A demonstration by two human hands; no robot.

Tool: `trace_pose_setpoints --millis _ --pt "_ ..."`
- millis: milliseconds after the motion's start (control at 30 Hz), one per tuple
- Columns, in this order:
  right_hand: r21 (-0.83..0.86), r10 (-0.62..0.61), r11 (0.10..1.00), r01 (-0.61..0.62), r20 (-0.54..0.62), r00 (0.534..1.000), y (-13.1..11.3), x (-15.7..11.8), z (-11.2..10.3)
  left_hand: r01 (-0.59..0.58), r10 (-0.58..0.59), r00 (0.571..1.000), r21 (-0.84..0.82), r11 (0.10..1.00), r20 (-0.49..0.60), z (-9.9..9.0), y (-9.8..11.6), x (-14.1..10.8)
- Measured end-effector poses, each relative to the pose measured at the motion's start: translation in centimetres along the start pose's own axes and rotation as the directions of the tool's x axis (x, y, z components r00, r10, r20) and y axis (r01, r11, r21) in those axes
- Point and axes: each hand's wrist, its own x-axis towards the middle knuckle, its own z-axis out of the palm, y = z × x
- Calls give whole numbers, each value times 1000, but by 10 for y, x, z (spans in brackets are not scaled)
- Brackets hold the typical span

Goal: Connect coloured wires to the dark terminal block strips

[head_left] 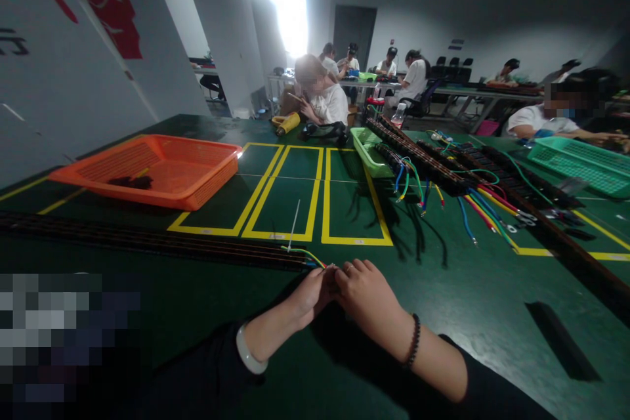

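My left hand (314,294) and my right hand (367,287) meet in front of me, fingers closed together around the ends of several thin coloured wires (310,254). Their tips are hidden by my fingers. These wires, among them yellow-green, blue and red ones, come out of the right end of a long dark wiring harness (197,246) that lies across the table from the left. A white cable tie (295,226) sticks up near that end of the harness.
An orange basket (211,184) stands back left, before yellow tape boxes (283,236). More harnesses with loose wire ends (428,157) lie across a green basket (361,144) at right. A black strip (561,341) lies near right. A yellow heat gun (286,123) and co-workers are beyond.
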Motion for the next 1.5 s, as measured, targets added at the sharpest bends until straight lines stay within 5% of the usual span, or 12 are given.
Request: trace_pose_setpoints --millis 367,633,800,967,1133,1333,1500 --pt "-44 43 998 -38 131 990 -13 -8 -2 23 -31 994 77 997 106 0 4 1" --pt "46 108 992 -118 165 980 -10 -1 9 35 -35 999 42 998 -9 1 2 2" --pt "200 154 962 -186 165 974 1 -2 -8 13 -12 1000 44 999 -27 3 0 0" --pt "171 271 939 -298 169 948 23 1 -20 12 -13 1000 67 998 12 7 0 -3" --pt "181 340 924 -336 10 940 47 12 -2 -16 13 1000 124 992 23 11 2 -7" --pt "173 360 914 -368 76 930 56 24 36 -29 11 992 143 989 126 11 5 -8" --pt "162 303 939 -304 32 952 52 22 30 -27 14 992 107 994 127 9 4 -6"
